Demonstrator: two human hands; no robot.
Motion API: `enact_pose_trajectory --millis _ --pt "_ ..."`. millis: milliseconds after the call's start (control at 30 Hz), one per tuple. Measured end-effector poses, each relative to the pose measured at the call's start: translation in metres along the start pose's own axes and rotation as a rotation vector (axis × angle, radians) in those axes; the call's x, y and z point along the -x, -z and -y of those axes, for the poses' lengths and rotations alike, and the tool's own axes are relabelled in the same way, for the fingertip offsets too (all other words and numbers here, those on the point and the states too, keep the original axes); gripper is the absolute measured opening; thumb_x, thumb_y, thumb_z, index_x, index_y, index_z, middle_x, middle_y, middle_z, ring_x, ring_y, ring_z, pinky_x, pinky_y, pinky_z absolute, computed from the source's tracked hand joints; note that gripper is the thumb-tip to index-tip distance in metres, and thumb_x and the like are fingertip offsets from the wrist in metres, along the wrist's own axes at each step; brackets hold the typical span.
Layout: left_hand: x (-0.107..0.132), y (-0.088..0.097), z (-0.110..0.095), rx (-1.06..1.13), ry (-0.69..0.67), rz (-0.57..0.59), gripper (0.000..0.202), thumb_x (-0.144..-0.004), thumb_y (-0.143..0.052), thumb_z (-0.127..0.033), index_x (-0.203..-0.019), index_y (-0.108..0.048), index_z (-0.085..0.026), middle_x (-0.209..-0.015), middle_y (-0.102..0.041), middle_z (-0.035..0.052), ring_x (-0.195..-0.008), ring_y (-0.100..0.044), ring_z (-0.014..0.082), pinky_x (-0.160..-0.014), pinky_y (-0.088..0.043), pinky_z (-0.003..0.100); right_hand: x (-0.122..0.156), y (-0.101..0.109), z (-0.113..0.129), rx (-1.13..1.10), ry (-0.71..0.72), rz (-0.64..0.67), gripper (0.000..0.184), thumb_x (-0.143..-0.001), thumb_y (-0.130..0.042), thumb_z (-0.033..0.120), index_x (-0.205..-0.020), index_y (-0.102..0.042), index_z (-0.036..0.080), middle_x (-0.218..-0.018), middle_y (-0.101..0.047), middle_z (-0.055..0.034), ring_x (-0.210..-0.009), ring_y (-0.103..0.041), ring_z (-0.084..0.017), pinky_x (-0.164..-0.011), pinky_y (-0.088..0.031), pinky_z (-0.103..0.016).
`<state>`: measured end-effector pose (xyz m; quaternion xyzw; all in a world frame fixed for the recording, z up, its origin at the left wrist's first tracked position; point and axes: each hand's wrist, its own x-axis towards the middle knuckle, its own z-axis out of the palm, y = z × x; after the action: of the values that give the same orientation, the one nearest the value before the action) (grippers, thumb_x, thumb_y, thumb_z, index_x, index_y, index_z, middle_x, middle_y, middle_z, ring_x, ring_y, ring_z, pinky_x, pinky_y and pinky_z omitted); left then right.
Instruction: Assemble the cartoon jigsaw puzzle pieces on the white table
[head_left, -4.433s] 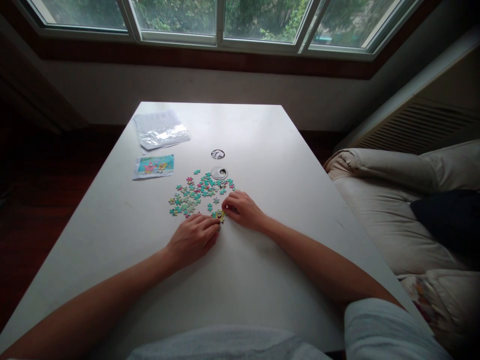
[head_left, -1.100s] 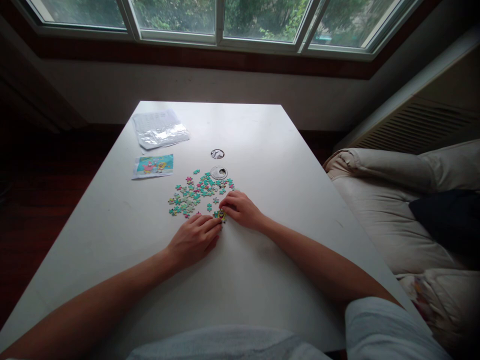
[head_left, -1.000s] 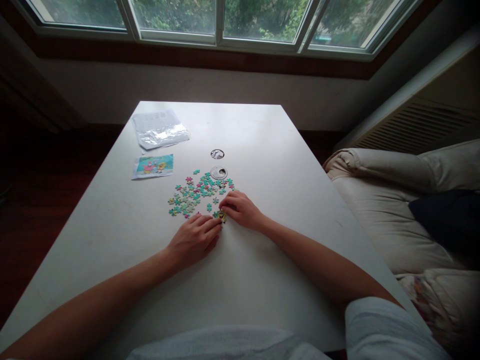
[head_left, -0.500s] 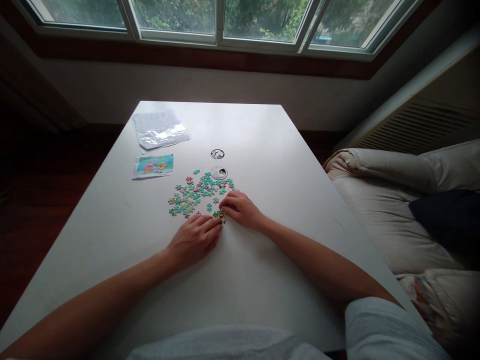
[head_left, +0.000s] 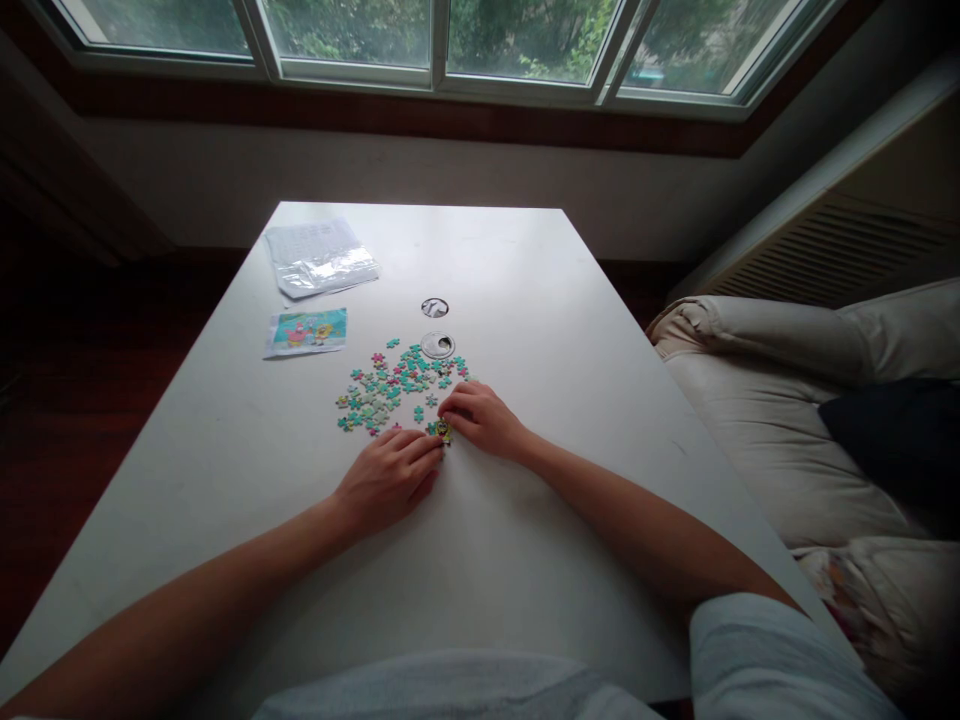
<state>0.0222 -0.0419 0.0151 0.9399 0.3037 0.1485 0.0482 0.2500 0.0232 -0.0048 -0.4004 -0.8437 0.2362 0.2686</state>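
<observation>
A small joined cluster of yellow and blue puzzle pieces lies on the white table between my two hands. My left hand rests palm down, its curled fingertips pressed against the cluster's left side. My right hand comes from the right, fingers bent and pinched on the cluster's right edge. Just beyond the hands, several loose teal, pink and pale puzzle pieces are scattered.
A small picture card lies at the left, a clear plastic bag over a printed sheet behind it. Two round metal discs sit past the pieces. A cream sofa stands against the table's right side.
Both hands hold nearly the same place; the right hand's fingers have crept slightly left onto the cluster since the earliest frame.
</observation>
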Motion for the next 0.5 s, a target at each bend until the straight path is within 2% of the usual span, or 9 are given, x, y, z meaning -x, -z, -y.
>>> enact_pose_trajectory --millis 500 --pt "-0.0003 -0.0007 0.0005 0.028 0.020 0.013 0.029 -0.099 -0.048 -0.022 -0.124 -0.063 -0.020 -0.130 -0.067 0.0068 -0.116 -0.060 0.0238 -0.101 -0.046 0.043 0.0015 -0.0003 0.0010 0.031 0.005 0.007 0.010 -0.093 -0.062 0.020 -0.092 -0.072 0.022 -0.094 -0.067 -0.0039 -0.093 -0.057 -0.019 -0.090 -0.041 -0.035"
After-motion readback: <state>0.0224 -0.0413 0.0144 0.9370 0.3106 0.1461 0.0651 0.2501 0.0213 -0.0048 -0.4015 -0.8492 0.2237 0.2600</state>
